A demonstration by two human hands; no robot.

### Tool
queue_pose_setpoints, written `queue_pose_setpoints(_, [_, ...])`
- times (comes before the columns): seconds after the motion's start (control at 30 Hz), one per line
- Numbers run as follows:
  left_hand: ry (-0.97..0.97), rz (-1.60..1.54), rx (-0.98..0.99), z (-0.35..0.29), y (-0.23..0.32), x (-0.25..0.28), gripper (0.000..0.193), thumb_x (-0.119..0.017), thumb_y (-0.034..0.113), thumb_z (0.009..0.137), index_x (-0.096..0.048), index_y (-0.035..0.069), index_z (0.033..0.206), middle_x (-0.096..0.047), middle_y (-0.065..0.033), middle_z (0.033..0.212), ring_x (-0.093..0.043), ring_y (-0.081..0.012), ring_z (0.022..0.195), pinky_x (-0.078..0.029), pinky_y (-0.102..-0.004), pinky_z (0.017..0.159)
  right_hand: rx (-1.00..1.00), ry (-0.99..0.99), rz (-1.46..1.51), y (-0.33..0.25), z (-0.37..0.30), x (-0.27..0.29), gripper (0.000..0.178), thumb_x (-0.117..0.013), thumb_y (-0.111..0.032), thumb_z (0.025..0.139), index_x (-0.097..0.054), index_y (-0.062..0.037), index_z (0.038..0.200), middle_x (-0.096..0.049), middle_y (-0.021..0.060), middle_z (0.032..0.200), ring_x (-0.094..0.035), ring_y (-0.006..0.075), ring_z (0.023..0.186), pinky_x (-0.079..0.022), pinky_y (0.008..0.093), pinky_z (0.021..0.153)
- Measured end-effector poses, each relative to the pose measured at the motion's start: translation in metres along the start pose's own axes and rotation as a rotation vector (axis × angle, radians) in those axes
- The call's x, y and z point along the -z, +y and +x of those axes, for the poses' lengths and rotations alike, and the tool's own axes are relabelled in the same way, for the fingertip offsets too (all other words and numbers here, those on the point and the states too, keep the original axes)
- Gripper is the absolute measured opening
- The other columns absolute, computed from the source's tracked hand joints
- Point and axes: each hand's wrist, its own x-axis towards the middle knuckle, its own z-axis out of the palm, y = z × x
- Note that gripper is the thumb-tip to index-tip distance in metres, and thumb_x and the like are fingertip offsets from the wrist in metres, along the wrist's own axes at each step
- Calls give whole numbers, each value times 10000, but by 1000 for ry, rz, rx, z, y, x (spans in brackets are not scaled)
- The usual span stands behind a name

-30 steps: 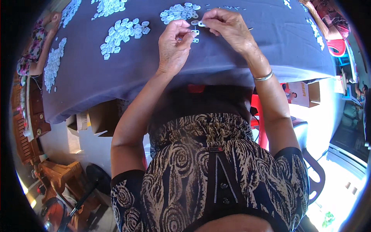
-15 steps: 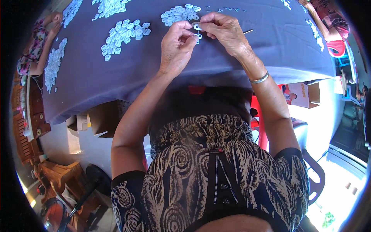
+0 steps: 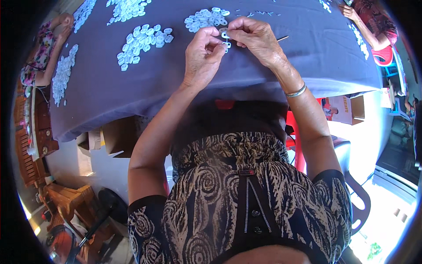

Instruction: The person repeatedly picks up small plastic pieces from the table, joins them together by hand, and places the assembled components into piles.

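Observation:
Above the dark tablecloth (image 3: 145, 90), my left hand (image 3: 204, 57) pinches a small white plastic piece with square holes (image 3: 227, 45). My right hand (image 3: 254, 40), a bangle at its wrist, grips a white oval plastic piece (image 3: 224, 34) just above it. A thin light pin or strip seems to span the gap between the two pieces; its ends are hidden by my fingertips. Right behind my hands lies a pile of white oval pieces (image 3: 205, 19). Another scattered pile of the same white ovals (image 3: 143, 43) is to the left.
A thin pointed stick (image 3: 282, 38) rests right of my right hand. Small pins (image 3: 259, 12) lie farther back. More white pieces (image 3: 65, 72) are heaped at the left edge. Other people's hands show at left (image 3: 66, 26) and right (image 3: 349, 12). An open cardboard box (image 3: 121, 134) stands below the table.
Both hands stay nearly in place, still holding the pieces, with a slight shift. At the far right, the other person's hand and forearm have moved a little.

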Motion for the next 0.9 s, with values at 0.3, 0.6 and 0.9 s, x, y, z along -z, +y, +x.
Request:
queue_pose_setpoints(0.3, [-2, -16, 6, 0, 2, 0, 287, -634, -25, 792, -500, 13, 1044, -607, -58, 793, -538, -62, 661, -458, -201, 585, 46, 1, -77, 0, 0, 1, 102, -661, -113, 819, -658, -27, 873, -579, -18, 699, -510, 37, 637, -442, 199, 571])
queue_pose_setpoints(0.6, [-13, 2, -20, 0, 2, 0, 272, -624, -32, 793, -500, 14, 1031, -611, -49, 786, -531, -54, 653, -452, -195, 583, 61, 13, -84, 0, 0, -1, 106, -658, -116, 819, -657, -27, 877, -581, -16, 702, -513, 39, 636, -446, 201, 572])
queue_pose_setpoints(0.9, [5, 25, -21, 0, 3, 0, 272, -627, -33, 785, -520, 17, 1031, -621, -37, 796, -546, -55, 662, -464, -199, 597, 59, 18, -90, 1, 0, 0, 110, -658, -125, 823, -658, -29, 876, -576, -18, 698, -508, 38, 631, -444, 200, 569])
